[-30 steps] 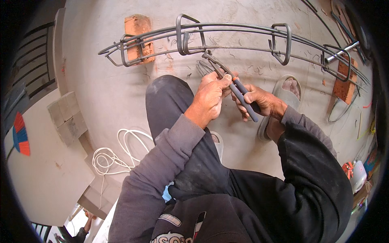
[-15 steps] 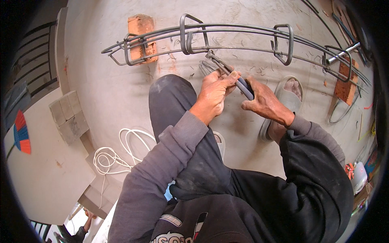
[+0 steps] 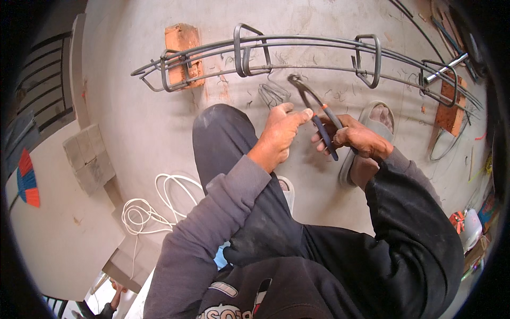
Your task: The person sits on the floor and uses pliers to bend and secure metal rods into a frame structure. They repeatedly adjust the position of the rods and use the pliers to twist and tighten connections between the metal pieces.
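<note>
My right hand (image 3: 361, 135) grips a pair of pincers (image 3: 332, 114), its dark handles banded with orange and spread apart. The pincers' head points away from me, just short of a long rebar cage (image 3: 313, 38) of thin bars and bent square stirrups. My left hand (image 3: 280, 134) is closed, its thumb tip by one pincer handle. Out of its far side stick loops of thin wire (image 3: 272, 95); the fingers hide how they are held. One strand of wire hangs between the cage and these loops.
Bricks prop the cage: one orange brick (image 3: 181, 40) at left, another (image 3: 450, 119) at right. Snippets of wire litter the floor. White cable (image 3: 141, 215) coils at left near grey blocks (image 3: 89, 157). A metal tube (image 3: 447, 68) and rods lie at far right. Another person's hand (image 3: 118, 287) shows bottom left.
The pincers have come back from the cage and shifted right, their handles now spread. My left thumb no longer presses across them; my right hand has dropped slightly lower on the handles.
</note>
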{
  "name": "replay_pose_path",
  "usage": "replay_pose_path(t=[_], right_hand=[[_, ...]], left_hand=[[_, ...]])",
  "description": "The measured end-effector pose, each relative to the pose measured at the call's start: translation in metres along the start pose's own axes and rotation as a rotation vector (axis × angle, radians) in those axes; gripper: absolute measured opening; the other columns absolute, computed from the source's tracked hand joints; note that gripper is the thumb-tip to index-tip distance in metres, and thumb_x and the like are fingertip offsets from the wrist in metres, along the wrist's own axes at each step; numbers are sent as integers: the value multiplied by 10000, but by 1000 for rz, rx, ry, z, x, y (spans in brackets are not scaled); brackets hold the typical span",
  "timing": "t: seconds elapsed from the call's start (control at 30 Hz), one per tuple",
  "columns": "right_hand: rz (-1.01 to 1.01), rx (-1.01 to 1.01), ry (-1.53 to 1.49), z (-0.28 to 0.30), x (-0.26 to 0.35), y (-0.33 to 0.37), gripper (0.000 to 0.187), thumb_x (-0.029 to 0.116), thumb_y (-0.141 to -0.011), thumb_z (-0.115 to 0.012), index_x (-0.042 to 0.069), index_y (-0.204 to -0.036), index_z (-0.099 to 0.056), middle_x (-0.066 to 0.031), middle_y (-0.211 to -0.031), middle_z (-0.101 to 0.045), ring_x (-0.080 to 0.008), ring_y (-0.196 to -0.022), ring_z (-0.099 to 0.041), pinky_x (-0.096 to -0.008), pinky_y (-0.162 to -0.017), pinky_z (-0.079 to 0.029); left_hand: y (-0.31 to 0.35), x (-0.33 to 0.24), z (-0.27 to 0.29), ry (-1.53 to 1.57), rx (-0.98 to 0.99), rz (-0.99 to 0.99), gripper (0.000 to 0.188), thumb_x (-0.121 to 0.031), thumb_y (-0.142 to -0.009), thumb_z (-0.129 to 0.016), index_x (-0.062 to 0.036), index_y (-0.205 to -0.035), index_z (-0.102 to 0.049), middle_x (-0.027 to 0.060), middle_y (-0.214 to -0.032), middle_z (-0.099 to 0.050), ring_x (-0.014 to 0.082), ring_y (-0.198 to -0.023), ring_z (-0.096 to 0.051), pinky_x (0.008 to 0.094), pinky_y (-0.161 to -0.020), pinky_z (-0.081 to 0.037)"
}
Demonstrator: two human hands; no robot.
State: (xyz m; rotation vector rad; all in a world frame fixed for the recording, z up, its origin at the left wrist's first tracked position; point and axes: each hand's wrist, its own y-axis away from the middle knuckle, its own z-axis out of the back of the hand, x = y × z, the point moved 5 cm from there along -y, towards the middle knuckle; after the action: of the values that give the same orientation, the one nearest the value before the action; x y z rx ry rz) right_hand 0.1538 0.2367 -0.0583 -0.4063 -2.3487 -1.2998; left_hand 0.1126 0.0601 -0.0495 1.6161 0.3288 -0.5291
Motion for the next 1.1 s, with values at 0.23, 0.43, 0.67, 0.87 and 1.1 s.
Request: replay_pose_path(t=[0.23, 0.43, 0.67, 0.87, 1.1], right_hand=[[465, -598, 1140, 41, -4, 2, 696, 45, -752, -603, 16, -1424, -423, -204, -1055, -592, -392, -966, -616, -458, -827, -518], [511, -759, 1492, 39, 12, -3, 695, 45, -793, -629, 50, -1453, -409, -149, -1013, -532, -325, -980, -598, -422, -780, -522], [541, -791, 1724, 41, 0, -28, 676, 115, -853, -573, 87, -1500, -382, -118, -1053, -537, -271, -961, -578, -366, -750, -506], [571, -830, 1760, 40, 2, -17, 686, 84, -812, -592, 71, -1473, -408, -130, -1105, -543, -298, -1038, -561, -400, -799, -499], [844, -742, 1581, 24, 14, -2, 519, 21, -775, -597, 56, -1292, -567, -153, -1135, -569, -334, -1074, -560, -442, -903, -486]], left_hand=[[34, -48, -17, -271, 282, -317, 264, -204, -965, -629, 47, -1023, -689, 80, -846, -679, 139, -776, -638, 278, -720, -518], [73, -107, 37, -197, -268, -774, 221, -220, -985, -649, -5, -963, -692, 44, -806, -660, 108, -680, -619, 260, -632, -494], [90, -170, 84, -859, -880, -1390, 102, -108, -968, -652, -24, -996, -704, 35, -904, -675, 138, -859, -620, 284, -803, -491], [46, -139, 92, -117, -378, -818, 176, -170, -974, -664, 3, -950, -691, 77, -846, -695, 174, -780, -666, 292, -766, -550], [5, -114, 95, 570, 95, -572, 371, -214, -1008, -600, 42, -1268, -529, 205, -1218, -615, 273, -1110, -619, 420, -959, -535]])
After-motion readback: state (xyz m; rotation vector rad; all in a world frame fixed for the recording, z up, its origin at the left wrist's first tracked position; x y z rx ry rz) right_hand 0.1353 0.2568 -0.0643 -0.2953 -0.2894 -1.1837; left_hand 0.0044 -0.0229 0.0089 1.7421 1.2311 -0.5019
